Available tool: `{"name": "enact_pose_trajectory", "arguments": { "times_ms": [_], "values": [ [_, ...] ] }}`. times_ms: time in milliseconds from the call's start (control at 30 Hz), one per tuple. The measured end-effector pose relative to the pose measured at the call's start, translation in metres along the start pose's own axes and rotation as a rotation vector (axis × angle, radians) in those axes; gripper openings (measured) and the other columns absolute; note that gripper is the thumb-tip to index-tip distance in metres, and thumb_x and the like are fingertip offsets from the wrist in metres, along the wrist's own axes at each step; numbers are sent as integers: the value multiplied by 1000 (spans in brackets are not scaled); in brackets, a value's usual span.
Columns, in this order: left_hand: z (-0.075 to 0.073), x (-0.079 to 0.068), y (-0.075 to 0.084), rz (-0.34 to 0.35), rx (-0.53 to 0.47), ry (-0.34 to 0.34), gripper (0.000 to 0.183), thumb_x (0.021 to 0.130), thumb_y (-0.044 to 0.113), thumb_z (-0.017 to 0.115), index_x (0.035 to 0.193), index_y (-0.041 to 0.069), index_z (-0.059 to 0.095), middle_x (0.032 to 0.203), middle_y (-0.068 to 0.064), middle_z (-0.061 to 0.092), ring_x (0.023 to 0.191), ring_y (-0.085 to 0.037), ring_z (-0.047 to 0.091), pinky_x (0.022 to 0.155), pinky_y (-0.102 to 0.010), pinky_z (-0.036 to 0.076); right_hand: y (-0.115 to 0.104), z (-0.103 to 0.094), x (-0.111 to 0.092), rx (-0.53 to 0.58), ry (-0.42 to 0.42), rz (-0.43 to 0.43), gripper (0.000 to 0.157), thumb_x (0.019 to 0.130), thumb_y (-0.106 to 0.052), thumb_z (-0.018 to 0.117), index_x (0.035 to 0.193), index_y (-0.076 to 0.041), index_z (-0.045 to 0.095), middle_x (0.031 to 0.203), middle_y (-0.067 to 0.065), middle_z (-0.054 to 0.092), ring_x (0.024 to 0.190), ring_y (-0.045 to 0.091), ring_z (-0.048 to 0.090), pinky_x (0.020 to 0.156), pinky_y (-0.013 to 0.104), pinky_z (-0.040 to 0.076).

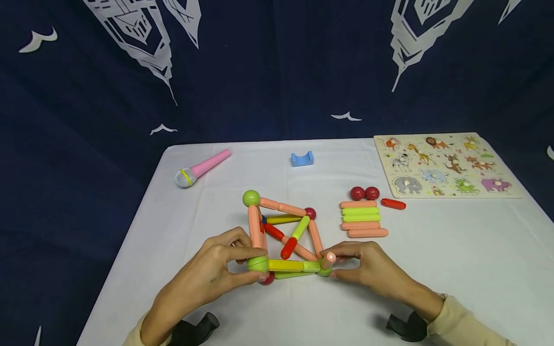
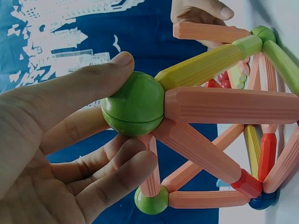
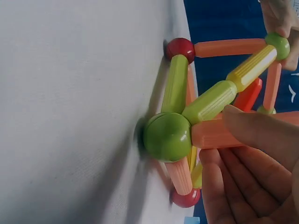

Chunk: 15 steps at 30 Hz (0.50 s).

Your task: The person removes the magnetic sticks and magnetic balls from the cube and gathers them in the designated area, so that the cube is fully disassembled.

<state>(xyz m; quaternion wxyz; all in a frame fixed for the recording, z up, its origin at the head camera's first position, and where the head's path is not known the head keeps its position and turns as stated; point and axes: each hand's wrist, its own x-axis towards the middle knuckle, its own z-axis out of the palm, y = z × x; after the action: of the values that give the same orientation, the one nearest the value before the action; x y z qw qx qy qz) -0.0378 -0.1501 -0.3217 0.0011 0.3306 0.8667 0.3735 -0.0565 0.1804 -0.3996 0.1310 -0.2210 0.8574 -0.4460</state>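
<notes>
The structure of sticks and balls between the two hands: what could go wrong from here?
The left hand pinches the raised green ball; pulling it might part it from its sticks. The right hand holds an orange stick whose far end has no ball; tilting it could detach it from the lower green ball.

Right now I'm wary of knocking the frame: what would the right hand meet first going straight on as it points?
The peach stick that the right hand holds; past that, probably the light-green stick leading to the yellow stick, though depth is hard to judge.
</notes>
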Motion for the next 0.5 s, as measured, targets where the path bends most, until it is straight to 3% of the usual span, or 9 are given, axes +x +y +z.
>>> {"name": "enact_pose_trajectory", "arguments": {
  "times_ms": [200,500],
  "values": [
    [0,0,-1,11,9,0,35,74,17,88,105,7,77,90,8,56,75,-10,54,56,-16,47,3,6,5,-36,11,-31,34,77,-9,83,108,-19,75,102,-18,70,100,6,65,88,29,53],
    [0,1,0,-2,1,-2,36,73,17,88,106,7,77,91,8,57,76,-12,55,55,-16,47,11,13,9,-164,56,-284,20,86,-7,76,100,-18,67,98,-14,65,90,4,61,79,30,55]
  ]
}}
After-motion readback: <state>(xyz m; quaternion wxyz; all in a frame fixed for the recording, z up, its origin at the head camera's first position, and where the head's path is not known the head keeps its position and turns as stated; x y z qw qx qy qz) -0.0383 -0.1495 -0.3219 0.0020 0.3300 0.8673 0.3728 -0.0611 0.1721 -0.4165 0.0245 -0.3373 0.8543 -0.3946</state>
